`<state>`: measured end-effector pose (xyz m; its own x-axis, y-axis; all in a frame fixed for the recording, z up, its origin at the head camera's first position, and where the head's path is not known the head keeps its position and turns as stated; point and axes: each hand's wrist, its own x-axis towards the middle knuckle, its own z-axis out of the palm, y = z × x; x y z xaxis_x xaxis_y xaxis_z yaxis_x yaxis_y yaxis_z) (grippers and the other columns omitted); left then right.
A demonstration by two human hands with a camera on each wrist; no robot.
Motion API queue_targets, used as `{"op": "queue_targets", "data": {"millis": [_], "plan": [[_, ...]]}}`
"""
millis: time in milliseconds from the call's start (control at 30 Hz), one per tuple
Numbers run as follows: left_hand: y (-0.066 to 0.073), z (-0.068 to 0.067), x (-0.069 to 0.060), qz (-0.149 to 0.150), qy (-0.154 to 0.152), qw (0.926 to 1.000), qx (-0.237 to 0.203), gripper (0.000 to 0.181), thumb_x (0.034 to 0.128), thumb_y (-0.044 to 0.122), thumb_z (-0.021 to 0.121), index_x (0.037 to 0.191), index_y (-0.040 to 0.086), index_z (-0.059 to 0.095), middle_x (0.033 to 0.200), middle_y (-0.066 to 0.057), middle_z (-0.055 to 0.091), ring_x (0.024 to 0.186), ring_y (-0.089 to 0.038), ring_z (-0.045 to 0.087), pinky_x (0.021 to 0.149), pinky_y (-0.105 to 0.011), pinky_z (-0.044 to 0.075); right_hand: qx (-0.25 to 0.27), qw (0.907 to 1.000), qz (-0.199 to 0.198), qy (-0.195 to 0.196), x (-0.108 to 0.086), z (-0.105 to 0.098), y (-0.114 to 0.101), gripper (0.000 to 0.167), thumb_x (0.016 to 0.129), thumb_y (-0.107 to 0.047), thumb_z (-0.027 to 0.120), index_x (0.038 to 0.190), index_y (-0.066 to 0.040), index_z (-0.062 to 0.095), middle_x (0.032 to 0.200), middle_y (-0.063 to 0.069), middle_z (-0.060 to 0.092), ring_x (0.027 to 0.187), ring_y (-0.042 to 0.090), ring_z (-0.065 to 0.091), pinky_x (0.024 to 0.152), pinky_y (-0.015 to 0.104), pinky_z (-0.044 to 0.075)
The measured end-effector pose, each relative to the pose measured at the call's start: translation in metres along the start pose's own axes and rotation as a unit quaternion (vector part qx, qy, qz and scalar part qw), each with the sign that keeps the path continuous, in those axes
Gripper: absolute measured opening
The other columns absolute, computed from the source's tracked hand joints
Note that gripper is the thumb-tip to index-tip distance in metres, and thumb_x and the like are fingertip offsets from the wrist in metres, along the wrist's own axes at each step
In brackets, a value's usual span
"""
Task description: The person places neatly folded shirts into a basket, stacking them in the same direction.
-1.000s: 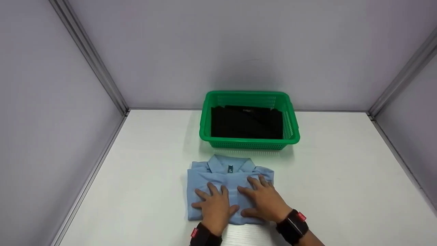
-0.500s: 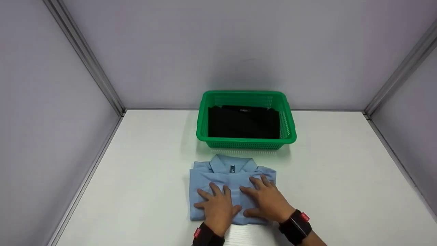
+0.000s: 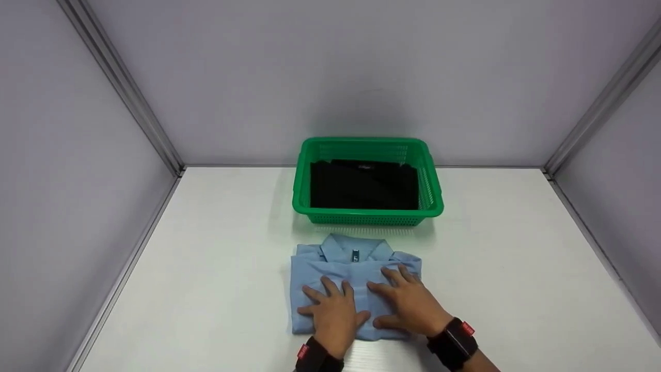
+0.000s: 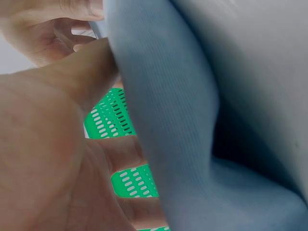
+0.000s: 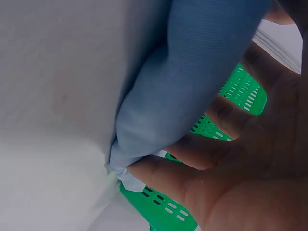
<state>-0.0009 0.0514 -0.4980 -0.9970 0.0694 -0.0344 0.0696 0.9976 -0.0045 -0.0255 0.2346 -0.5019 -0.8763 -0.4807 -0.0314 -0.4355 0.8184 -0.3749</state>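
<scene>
A light blue collared shirt [image 3: 315, 271] lies folded flat on the white table, its collar toward the basket and a small dark label inside the neck. My left hand [image 3: 333, 318] rests on the left half of the shirt with fingers spread. On the right half, my right hand [image 3: 410, 305] lies the same way, fingers apart. In the left wrist view the fingers [image 4: 125, 154] reach over the thick folded edge of cloth. Fingertips of the right hand touch the shirt [image 5: 173, 86] in the right wrist view.
A green plastic basket [image 3: 367, 212] with perforated sides stands behind the shirt, near the back wall. Inside it lies a folded black garment [image 3: 364, 186]. Pale panels with grey metal frame strips enclose the white table [image 3: 217, 268] at left, back and right.
The head view has shifted slightly, so the basket sits a little further left and the shirt and hands a little further right. Both hands keep their spread pose on the shirt.
</scene>
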Motion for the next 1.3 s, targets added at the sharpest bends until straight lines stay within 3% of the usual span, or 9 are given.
{"op": "queue_targets", "data": {"millis": [167, 300, 533, 733, 1000, 1100, 1300], "plan": [[0.002, -0.001, 0.002, -0.001, -0.025, 0.9996, -0.011, 0.083, 0.0831, 0.072, 0.075, 0.143, 0.016, 0.066, 0.148, -0.03, 0.058, 0.126, -0.072, 0.052, 0.077, -0.08, 0.054, 0.007, 1.0, 0.003, -0.005, -0.001, -0.001, 0.002, 0.074, 0.079, -0.052, 0.089, 0.144, -0.021, 0.067, 0.155, 0.023, 0.053, 0.145, 0.064, 0.04, 0.109, 0.078, 0.04], [0.002, 0.0, 0.002, 0.001, -0.025, 0.9996, -0.008, 0.083, 0.0844, 0.073, 0.073, 0.145, 0.016, 0.065, 0.148, -0.03, 0.057, 0.127, -0.072, 0.052, 0.077, -0.08, 0.054, 0.009, 1.0, 0.003, -0.002, -0.002, -0.002, 0.002, 0.074, 0.079, -0.052, 0.089, 0.143, -0.021, 0.068, 0.155, 0.023, 0.053, 0.145, 0.064, 0.041, 0.109, 0.078, 0.041], [-0.001, 0.0, -0.005, 0.014, 0.041, 0.998, 0.046, 0.083, 0.0817, 0.078, 0.072, 0.139, 0.019, 0.07, 0.14, -0.025, 0.065, 0.119, -0.065, 0.061, 0.07, -0.071, 0.059, 0.002, 0.9999, -0.008, 0.011, -0.003, -0.001, 0.002, 0.074, 0.079, -0.052, 0.089, 0.142, -0.019, 0.068, 0.153, 0.024, 0.055, 0.143, 0.065, 0.043, 0.107, 0.078, 0.043], [-0.004, -0.004, -0.003, 0.024, 0.008, 0.9995, 0.021, 0.085, 0.0842, 0.077, 0.07, 0.143, 0.016, 0.066, 0.143, -0.028, 0.061, 0.121, -0.067, 0.058, 0.07, -0.073, 0.058, 0.01, 0.9999, 0.005, 0.002, -0.004, -0.001, 0.002, 0.074, 0.08, -0.052, 0.089, 0.144, -0.021, 0.067, 0.155, 0.022, 0.053, 0.146, 0.063, 0.04, 0.109, 0.078, 0.041], [-0.013, -0.01, 0.002, 0.042, 0.004, 0.999, 0.015, 0.087, 0.0725, 0.076, 0.081, 0.132, 0.013, 0.07, 0.135, -0.027, 0.065, 0.112, -0.062, 0.064, 0.063, -0.067, 0.06, 0.006, 0.9998, 0.017, -0.006, -0.004, -0.002, 0.001, 0.075, 0.08, -0.054, 0.088, 0.145, -0.022, 0.066, 0.157, 0.021, 0.052, 0.148, 0.061, 0.038, 0.112, 0.076, 0.04], [-0.017, -0.013, 0.004, 0.05, 0.0, 0.9987, 0.001, 0.084, 0.0705, 0.069, 0.088, 0.129, 0.011, 0.071, 0.132, -0.028, 0.065, 0.11, -0.062, 0.065, 0.061, -0.066, 0.06, 0.008, 0.9997, 0.021, -0.009, -0.003, -0.002, 0.001, 0.075, 0.08, -0.055, 0.087, 0.145, -0.023, 0.066, 0.157, 0.02, 0.052, 0.148, 0.061, 0.038, 0.112, 0.076, 0.039], [-0.022, -0.02, 0.008, 0.068, -0.037, 0.9966, -0.028, 0.076, 0.069, 0.044, 0.098, 0.128, 0.007, 0.068, 0.131, -0.029, 0.061, 0.111, -0.065, 0.061, 0.059, -0.066, 0.059, 0.012, 0.9997, 0.02, -0.004, -0.004, -0.002, 0.001, 0.075, 0.08, -0.055, 0.087, 0.145, -0.023, 0.067, 0.157, 0.02, 0.052, 0.148, 0.061, 0.038, 0.112, 0.076, 0.04]]}}
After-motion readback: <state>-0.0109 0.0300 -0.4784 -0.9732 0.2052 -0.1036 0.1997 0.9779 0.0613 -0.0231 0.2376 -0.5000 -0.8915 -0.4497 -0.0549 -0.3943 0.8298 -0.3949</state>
